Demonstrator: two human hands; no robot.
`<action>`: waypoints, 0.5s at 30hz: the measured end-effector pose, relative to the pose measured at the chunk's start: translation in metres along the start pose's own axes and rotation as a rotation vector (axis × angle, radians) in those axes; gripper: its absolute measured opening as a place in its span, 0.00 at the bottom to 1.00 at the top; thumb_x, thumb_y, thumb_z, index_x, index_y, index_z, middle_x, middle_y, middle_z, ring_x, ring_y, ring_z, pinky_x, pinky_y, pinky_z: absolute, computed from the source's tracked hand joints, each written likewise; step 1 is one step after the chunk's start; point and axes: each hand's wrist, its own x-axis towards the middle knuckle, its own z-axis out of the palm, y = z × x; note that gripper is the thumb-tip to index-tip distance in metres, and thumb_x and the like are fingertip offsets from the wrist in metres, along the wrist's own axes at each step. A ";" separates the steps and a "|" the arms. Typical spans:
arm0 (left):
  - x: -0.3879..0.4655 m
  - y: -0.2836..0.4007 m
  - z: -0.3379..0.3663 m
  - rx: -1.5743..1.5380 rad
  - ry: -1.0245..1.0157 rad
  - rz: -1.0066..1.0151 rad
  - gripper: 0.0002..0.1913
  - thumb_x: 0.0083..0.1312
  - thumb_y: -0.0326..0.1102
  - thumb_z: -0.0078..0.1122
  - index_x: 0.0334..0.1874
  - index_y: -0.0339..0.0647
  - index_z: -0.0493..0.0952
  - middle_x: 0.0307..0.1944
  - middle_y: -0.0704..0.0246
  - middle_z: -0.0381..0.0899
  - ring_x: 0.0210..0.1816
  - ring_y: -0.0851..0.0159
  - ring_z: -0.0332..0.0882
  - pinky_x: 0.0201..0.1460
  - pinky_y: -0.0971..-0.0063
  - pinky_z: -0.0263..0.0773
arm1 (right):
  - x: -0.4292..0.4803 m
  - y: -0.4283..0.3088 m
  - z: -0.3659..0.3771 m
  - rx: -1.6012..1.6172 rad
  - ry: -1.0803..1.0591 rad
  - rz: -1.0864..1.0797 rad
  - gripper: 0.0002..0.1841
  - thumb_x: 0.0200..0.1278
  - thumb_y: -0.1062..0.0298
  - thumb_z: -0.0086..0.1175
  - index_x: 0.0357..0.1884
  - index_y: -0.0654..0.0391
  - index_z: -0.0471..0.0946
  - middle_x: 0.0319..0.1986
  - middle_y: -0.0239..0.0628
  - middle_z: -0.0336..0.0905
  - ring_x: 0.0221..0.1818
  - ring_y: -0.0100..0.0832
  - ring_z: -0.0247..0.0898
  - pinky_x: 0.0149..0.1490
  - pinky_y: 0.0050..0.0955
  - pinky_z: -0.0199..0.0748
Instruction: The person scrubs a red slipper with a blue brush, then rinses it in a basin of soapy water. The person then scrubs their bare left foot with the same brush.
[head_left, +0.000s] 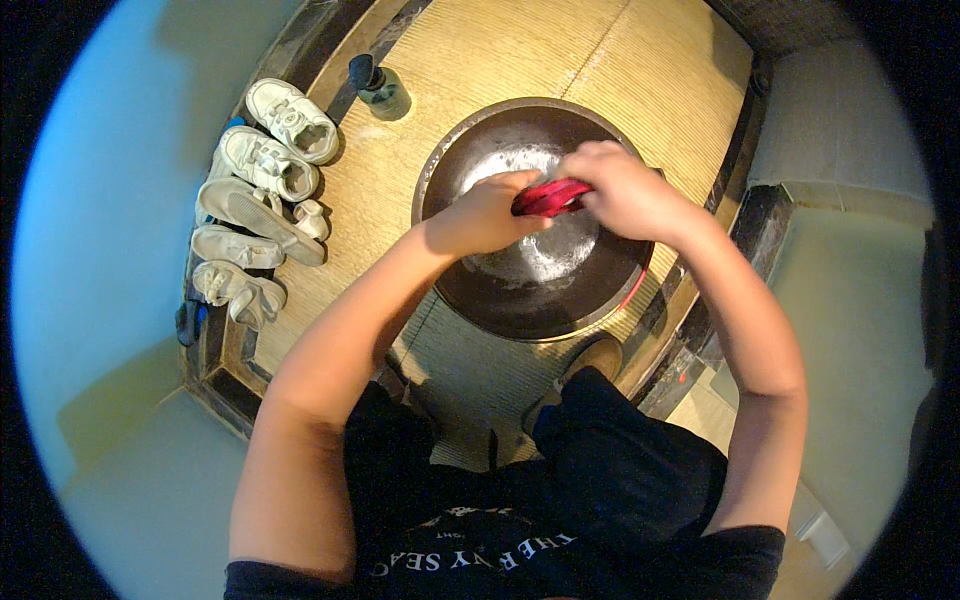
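Note:
A bunched red cloth (551, 198) is stretched between my two hands above a large dark basin (517, 311). My left hand (491, 212) grips its left end, with the thumb and fingers wrapped around it. Its right end is in my right hand (619, 187), which looks slightly blurred. Inside the basin, bright reflections and whitish specks (517, 159) show around the cloth, like water or suds. Part of the basin's inside is hidden behind my hands and forearms.
A dark-topped pump bottle (387, 96) stands on the ribbed floor (480, 67) beyond the basin to the left. Several pale shoes (285, 120) line the left wall. A strip of something red (634, 291) lies along the basin's right rim. My shod foot (600, 356) is close to the basin.

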 end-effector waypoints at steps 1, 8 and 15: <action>0.002 0.004 -0.005 -0.241 -0.041 0.044 0.37 0.62 0.44 0.72 0.69 0.29 0.67 0.55 0.54 0.82 0.56 0.61 0.79 0.63 0.66 0.72 | -0.006 0.002 -0.012 0.062 0.061 -0.010 0.18 0.53 0.82 0.53 0.48 0.60 0.78 0.42 0.45 0.78 0.51 0.45 0.75 0.58 0.39 0.72; 0.002 0.043 -0.024 -1.048 0.054 -0.330 0.25 0.72 0.51 0.60 0.65 0.43 0.73 0.55 0.68 0.81 0.56 0.65 0.79 0.54 0.60 0.80 | -0.020 -0.009 -0.007 0.951 0.360 0.459 0.14 0.69 0.67 0.55 0.52 0.62 0.77 0.44 0.34 0.82 0.44 0.26 0.76 0.51 0.25 0.75; 0.003 0.062 -0.004 -0.839 0.220 -0.403 0.27 0.77 0.59 0.46 0.63 0.44 0.74 0.51 0.67 0.81 0.47 0.65 0.81 0.44 0.65 0.84 | -0.009 -0.054 0.030 0.165 0.413 0.334 0.25 0.69 0.52 0.60 0.52 0.64 0.69 0.45 0.55 0.75 0.48 0.55 0.77 0.52 0.44 0.76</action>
